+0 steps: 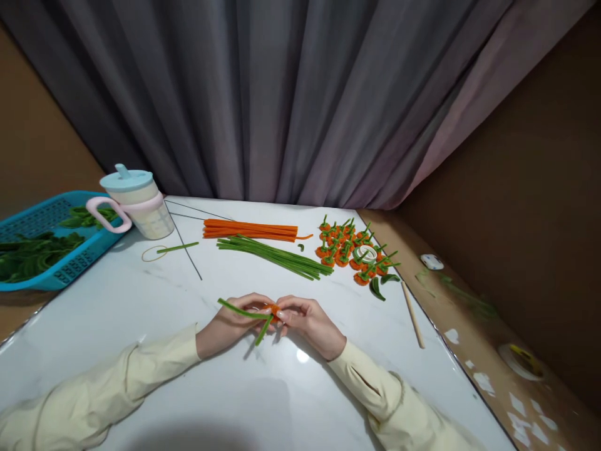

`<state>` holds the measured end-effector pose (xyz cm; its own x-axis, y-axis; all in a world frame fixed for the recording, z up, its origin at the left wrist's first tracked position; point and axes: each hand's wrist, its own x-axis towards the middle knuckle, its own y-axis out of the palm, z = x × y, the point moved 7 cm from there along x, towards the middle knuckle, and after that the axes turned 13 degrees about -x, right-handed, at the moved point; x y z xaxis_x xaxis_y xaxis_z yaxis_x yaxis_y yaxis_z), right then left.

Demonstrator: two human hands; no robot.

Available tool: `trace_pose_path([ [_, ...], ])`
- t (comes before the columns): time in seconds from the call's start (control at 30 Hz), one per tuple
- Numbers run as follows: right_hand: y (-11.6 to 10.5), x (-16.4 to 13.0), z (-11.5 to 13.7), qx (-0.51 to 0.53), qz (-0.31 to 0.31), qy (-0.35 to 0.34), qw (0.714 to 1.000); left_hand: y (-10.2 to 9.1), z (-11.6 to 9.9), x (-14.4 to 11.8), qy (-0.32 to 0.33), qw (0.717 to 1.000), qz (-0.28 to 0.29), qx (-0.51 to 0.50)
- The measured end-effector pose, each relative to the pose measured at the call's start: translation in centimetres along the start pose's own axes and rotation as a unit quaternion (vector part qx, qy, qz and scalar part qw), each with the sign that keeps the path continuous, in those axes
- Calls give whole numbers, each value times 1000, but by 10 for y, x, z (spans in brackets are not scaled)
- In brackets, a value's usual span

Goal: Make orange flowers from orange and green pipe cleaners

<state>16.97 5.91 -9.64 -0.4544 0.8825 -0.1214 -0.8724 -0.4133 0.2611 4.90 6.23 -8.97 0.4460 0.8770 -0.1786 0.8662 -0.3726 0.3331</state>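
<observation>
In the lower centre of the frame, a person's left grip [230, 326] and right grip [317, 326] meet above the white tabletop [197, 401], both narrow, fingers pinched around one small orange piece [273, 309]. Two green strips [241, 311] run out from it, one towards the left across the left fingers, the other down and slightly left. In the middle of the frame, a bundle of orange stems [251, 230] lies behind a bundle of green stems [275, 255]. Right of centre, small orange pieces with green stalks [342, 250] stand clustered about a white ring-shaped roll [365, 253], with a pale stick [412, 315] nearer the right edge. At the left, a lidded cup [149, 216] stands just beside a blue basket [70, 266] holding green leafy pieces [40, 254].
</observation>
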Motion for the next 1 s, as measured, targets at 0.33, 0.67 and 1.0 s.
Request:
trace_pose_path([
  [0.33, -1, -1, 1, -5, -5, -6, 1000, -1, 1, -1, 1, 1000, 20, 4],
  [0.67, -8, 1, -1, -66, -34, -21, 997, -3, 5, 5, -29, 1000, 0, -10],
  [1.0, 2, -21, 75, -591, -85, -391, 700, -5, 8, 9, -38, 998, 2, 52],
])
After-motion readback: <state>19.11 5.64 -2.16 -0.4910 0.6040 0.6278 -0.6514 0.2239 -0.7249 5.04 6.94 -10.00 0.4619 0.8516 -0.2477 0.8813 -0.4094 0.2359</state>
